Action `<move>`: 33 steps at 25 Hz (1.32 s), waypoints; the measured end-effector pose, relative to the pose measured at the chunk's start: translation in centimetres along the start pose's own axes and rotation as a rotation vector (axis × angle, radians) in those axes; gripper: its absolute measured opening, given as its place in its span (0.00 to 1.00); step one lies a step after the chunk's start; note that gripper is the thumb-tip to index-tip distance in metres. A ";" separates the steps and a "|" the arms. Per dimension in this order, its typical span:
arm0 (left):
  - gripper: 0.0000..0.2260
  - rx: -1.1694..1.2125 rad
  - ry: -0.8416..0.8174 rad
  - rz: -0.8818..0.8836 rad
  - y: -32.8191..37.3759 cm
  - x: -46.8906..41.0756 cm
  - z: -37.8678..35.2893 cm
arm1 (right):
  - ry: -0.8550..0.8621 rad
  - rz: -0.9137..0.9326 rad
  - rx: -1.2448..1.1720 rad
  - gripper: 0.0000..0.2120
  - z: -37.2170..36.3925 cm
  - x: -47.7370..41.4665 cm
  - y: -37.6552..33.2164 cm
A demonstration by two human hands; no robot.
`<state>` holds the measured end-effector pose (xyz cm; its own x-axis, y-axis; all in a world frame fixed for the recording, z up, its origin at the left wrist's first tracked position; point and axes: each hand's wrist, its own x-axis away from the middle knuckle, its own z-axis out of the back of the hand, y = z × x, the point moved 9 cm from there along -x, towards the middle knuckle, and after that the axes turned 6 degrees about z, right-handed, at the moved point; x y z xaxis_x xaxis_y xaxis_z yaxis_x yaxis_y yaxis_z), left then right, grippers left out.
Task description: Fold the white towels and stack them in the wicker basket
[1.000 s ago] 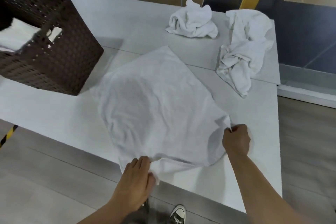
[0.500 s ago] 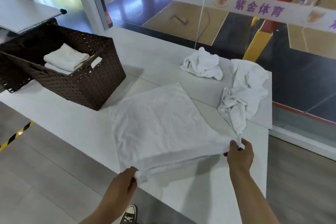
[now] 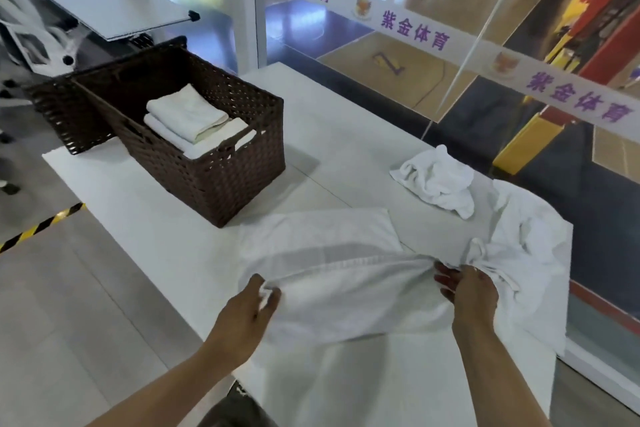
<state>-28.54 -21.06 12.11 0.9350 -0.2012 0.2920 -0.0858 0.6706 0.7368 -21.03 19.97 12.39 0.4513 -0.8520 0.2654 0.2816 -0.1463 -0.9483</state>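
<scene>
left hand [image 3: 249, 305]: clamped on the near-left corner of the towel, thumb and curled fingers pinching a small wad of cloth, up off the table.
right hand [image 3: 467, 291]: gripping the near-right corner, fingers curled into bunched fabric, gathers fanning out from the grip.
towel [image 3: 346, 291]: mid-table near the front edge, stretched between both hands; hemmed near edge raised and pulled taut, far half lying flat on the tabletop, with a shadowed band under the raised part.
table [image 3: 156, 239]: white and long, running away toward the glass.
wicker basket [image 3: 214, 170]: dark brown, standing on the table left of and beyond the towel, well apart from both hands.
folded towels [image 3: 187, 111]: inside the basket in a neat stack, a cream-tinted one on top, white ones below.
crumpled towel [image 3: 436, 184]: white heap at the far right of the table, beyond the right hand and apart from it.
second heap [image 3: 530, 243]: bigger rumpled white towel along the table's right edge, just beside the right hand, draping over the side; touching the held towel or not, cannot tell.
second basket [image 3: 65, 114]: same dark weave, behind the first at the far-left end.
glass wall [image 3: 346, 55]: behind the table, crossed by a white band with purple characters.
striped tape [image 3: 38, 227]: yellow and black, on the floor left of the table.
</scene>
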 end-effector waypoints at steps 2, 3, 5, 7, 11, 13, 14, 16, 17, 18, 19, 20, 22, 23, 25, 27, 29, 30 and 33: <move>0.08 0.096 0.022 0.046 -0.7 -3.3 1.7 | 0.022 0.068 0.103 0.16 -2.5 -1.4 -1.2; 0.05 0.125 0.043 0.067 -1.1 -4.9 2.6 | 0.034 0.099 0.145 0.16 -3.6 -1.9 -1.7; 0.06 0.143 0.101 0.076 -2.0 -8.1 4.5 | 0.058 0.135 0.182 0.11 -5.9 -2.7 -2.6; 0.09 0.138 0.121 0.084 -3.2 -11.5 5.5 | 0.103 0.169 0.261 0.11 -7.7 -3.9 -3.2; 0.12 0.107 0.098 0.112 -4.8 -16.2 5.3 | 0.178 0.242 0.502 0.12 -10.1 -6.4 -3.9; 0.14 0.110 0.084 0.139 -5.3 -17.7 4.9 | 0.206 0.255 0.606 0.12 -10.9 -7.7 -3.8; 0.15 0.119 0.081 0.159 -5.7 -18.3 4.7 | 0.209 0.274 0.662 0.13 -11.4 -8.5 -3.8; 0.17 0.126 0.075 0.201 -6.3 -19.4 4.1 | 0.141 0.323 0.712 0.13 -13.3 -10.3 -3.5; 0.17 0.125 0.077 0.224 -6.7 -19.9 3.9 | 0.079 0.328 0.678 0.12 -14.5 -11.2 -3.0; 0.17 0.122 0.082 0.245 -6.9 -20.4 3.7 | 0.020 0.312 0.643 0.12 -15.6 -12.1 -2.3; 0.16 0.122 0.089 0.271 -7.3 -21.0 3.4 | -0.021 0.295 0.622 0.12 -16.7 -12.9 -1.7; 0.15 0.121 0.101 0.301 -7.8 -21.7 3.1 | -0.052 0.283 0.617 0.12 -17.8 -13.7 -1.1; 0.13 0.092 0.130 0.349 -8.6 -23.3 2.7 | -0.084 0.280 0.623 0.12 -19.4 -15.6 0.4; 0.13 0.062 0.149 0.361 -8.9 -24.1 2.6 | -0.095 0.276 0.622 0.12 -20.1 -16.4 1.2; 0.12 -0.029 0.188 0.346 -9.0 -25.5 2.5 | -0.118 0.263 0.622 0.11 -21.1 -17.8 3.1; 0.11 -0.101 0.230 0.324 -8.9 -26.3 2.2 | -0.139 0.252 0.624 0.11 -22.1 -19.0 4.3; 0.11 -0.161 0.283 0.305 -8.5 -26.5 2.1 | -0.147 0.233 0.624 0.10 -22.9 -19.7 5.1; 0.11 -0.217 0.311 0.292 -8.2 -26.6 2.1 | -0.145 0.238 0.642 0.10 -23.3 -20.2 5.3; 0.10 -0.422 0.350 0.213 -7.1 -27.1 2.0 | -0.146 0.337 0.743 0.09 -24.6 -21.5 5.5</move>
<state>-53.97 -21.78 0.12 0.9764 0.1686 0.1353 -0.2068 0.9110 0.3567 -49.99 25.12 -2.78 0.7028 -0.7092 0.0560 0.5745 0.5194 -0.6326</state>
